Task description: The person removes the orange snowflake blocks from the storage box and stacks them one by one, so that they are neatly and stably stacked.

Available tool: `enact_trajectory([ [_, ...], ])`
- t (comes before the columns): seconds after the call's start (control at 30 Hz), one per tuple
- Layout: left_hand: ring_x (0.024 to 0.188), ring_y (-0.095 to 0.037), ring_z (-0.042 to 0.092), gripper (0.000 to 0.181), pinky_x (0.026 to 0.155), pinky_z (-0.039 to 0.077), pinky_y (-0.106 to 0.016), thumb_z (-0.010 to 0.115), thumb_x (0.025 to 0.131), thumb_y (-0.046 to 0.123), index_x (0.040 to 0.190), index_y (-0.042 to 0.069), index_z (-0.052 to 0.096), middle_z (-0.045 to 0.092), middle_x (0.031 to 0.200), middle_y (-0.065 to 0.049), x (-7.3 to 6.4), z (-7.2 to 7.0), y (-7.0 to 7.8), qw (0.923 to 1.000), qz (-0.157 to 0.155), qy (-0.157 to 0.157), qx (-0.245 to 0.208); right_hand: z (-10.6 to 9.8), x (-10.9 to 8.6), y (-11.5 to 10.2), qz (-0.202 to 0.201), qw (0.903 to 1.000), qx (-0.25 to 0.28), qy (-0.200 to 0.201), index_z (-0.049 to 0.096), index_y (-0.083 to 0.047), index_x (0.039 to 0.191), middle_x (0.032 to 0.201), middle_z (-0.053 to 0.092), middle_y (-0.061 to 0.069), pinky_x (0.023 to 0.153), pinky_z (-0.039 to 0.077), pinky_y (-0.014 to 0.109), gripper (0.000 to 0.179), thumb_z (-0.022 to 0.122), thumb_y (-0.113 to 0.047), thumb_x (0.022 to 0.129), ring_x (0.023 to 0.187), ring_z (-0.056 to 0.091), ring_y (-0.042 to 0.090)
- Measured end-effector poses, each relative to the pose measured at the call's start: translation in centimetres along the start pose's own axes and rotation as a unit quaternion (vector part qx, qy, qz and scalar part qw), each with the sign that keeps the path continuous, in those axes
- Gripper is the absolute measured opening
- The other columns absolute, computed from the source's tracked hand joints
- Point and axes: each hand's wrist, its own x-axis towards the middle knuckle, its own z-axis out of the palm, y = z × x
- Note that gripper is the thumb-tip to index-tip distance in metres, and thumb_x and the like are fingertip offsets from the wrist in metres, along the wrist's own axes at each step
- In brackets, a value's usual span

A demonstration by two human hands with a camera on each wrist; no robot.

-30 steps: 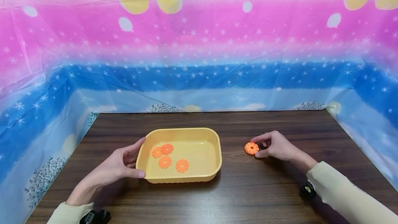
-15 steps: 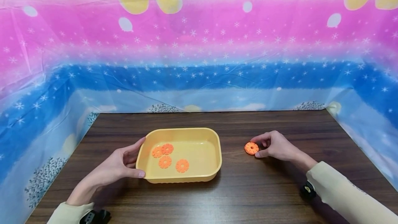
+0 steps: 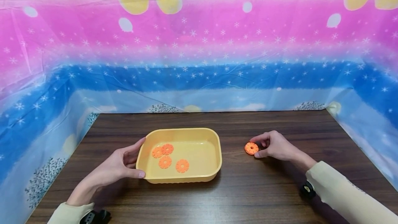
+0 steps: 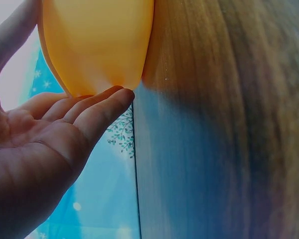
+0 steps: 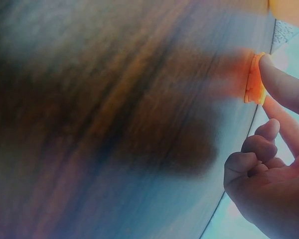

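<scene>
A yellow plastic tray [image 3: 214, 155] sits on the table, with several flat orange notched discs [image 3: 182, 165] lying in its left half. My left hand [image 3: 116, 167] grips the tray's left end, thumb at the front corner and fingers along the side; in the left wrist view the fingers of that hand [image 4: 65, 129] lie against the tray wall [image 4: 99, 45]. To the right of the tray, my right hand [image 3: 278, 146] pinches a small stack of orange notched discs [image 3: 251, 143] by its edge between thumb and index finger. In the right wrist view the stack [image 5: 255, 79] stands right at the table surface.
The dark wood-grain table [image 3: 236, 196] reaches back to a pink and blue patterned cloth [image 3: 199, 75], which hangs behind it and on both sides. Bare tabletop lies between the tray and the right hand. Both wrists wear black straps [image 3: 308, 190].
</scene>
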Motion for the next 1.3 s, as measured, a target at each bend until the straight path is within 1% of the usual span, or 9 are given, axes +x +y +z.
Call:
enact_trajectory([
  [0.17, 0.144, -0.049, 0.039, 0.111, 0.101, 0.056, -0.034, 0.085, 0.086, 0.005, 0.168, 0.007, 0.01, 0.018, 0.167, -0.032, 0.0, 0.0, 0.0, 1.0, -0.002, -0.002, -0.006, 0.0, 0.0, 0.1, 0.0, 1.0, 0.0, 0.0, 0.077, -0.007, 0.123, 0.078, 0.047, 0.004, 0.06, 0.031, 0.027, 0.044, 0.09, -0.014, 0.081, 0.071, 0.043, 0.02],
  [0.43, 0.146, -0.05, 0.036, 0.111, 0.101, 0.055, -0.033, 0.085, 0.086, 0.005, 0.167, 0.005, 0.009, 0.014, 0.169, -0.03, 0.0, 0.1, 0.1, 1.0, 0.0, -0.002, -0.004, -0.2, -0.3, -0.2, -0.003, 0.9998, 0.018, -0.006, 0.074, -0.006, 0.127, 0.079, 0.048, 0.005, 0.058, 0.031, 0.026, 0.05, 0.091, -0.014, 0.08, 0.068, 0.042, 0.017],
  [0.63, 0.145, -0.051, 0.036, 0.111, 0.101, 0.055, -0.033, 0.085, 0.086, 0.005, 0.167, 0.005, 0.01, 0.015, 0.168, -0.031, -0.1, 0.1, 0.1, 1.0, 0.001, 0.003, -0.002, -0.8, -0.5, -1.3, -0.008, 0.9995, 0.029, -0.005, 0.074, -0.006, 0.127, 0.08, 0.048, 0.006, 0.057, 0.032, 0.027, 0.048, 0.089, -0.015, 0.082, 0.069, 0.041, 0.017],
  [0.8, 0.146, -0.05, 0.035, 0.111, 0.102, 0.055, -0.034, 0.085, 0.086, 0.006, 0.167, 0.004, 0.01, 0.015, 0.169, -0.03, -0.1, 0.1, 0.1, 1.0, 0.0, 0.004, -0.002, -1.2, -0.4, -2.2, -0.024, 0.9996, 0.014, -0.001, 0.074, -0.005, 0.126, 0.079, 0.048, 0.004, 0.06, 0.033, 0.028, 0.047, 0.089, -0.015, 0.083, 0.07, 0.041, 0.017],
  [0.97, 0.146, -0.049, 0.035, 0.111, 0.102, 0.055, -0.034, 0.085, 0.086, 0.006, 0.167, 0.005, 0.01, 0.016, 0.169, -0.029, -0.1, 0.1, 0.1, 1.0, 0.001, 0.001, -0.003, -1.3, 0.1, -3.5, -0.029, 0.9995, 0.006, -0.006, 0.075, -0.006, 0.125, 0.075, 0.045, 0.002, 0.058, 0.033, 0.028, 0.044, 0.087, -0.014, 0.084, 0.066, 0.038, 0.016],
  [1.1, 0.145, -0.05, 0.037, 0.111, 0.101, 0.055, -0.034, 0.085, 0.086, 0.005, 0.167, 0.004, 0.009, 0.017, 0.168, -0.031, -0.1, 0.1, 0.1, 1.0, 0.002, 0.0, -0.004, -1.3, 0.7, -5.1, -0.04, 0.9991, -0.009, -0.01, 0.076, -0.009, 0.124, 0.073, 0.044, 0.0, 0.056, 0.031, 0.027, 0.042, 0.087, -0.016, 0.085, 0.062, 0.036, 0.015],
  [1.2, 0.145, -0.05, 0.037, 0.111, 0.101, 0.055, -0.034, 0.085, 0.086, 0.005, 0.167, 0.005, 0.01, 0.017, 0.168, -0.031, -0.1, 0.1, 0.1, 1.0, 0.001, 0.001, -0.004, -1.2, 1.3, -6.4, -0.049, 0.9986, -0.014, -0.014, 0.077, -0.013, 0.123, 0.074, 0.046, 0.0, 0.057, 0.031, 0.027, 0.04, 0.088, -0.018, 0.084, 0.064, 0.037, 0.016],
  [1.3, 0.145, -0.05, 0.037, 0.111, 0.101, 0.056, -0.034, 0.085, 0.086, 0.006, 0.167, 0.005, 0.01, 0.017, 0.168, -0.031, -0.1, 0.1, 0.2, 1.0, 0.0, 0.003, -0.001, -1.0, 2.0, -7.8, -0.063, 0.9976, -0.014, -0.025, 0.077, -0.016, 0.121, 0.077, 0.049, 0.002, 0.061, 0.033, 0.028, 0.039, 0.089, -0.019, 0.084, 0.068, 0.041, 0.018],
])
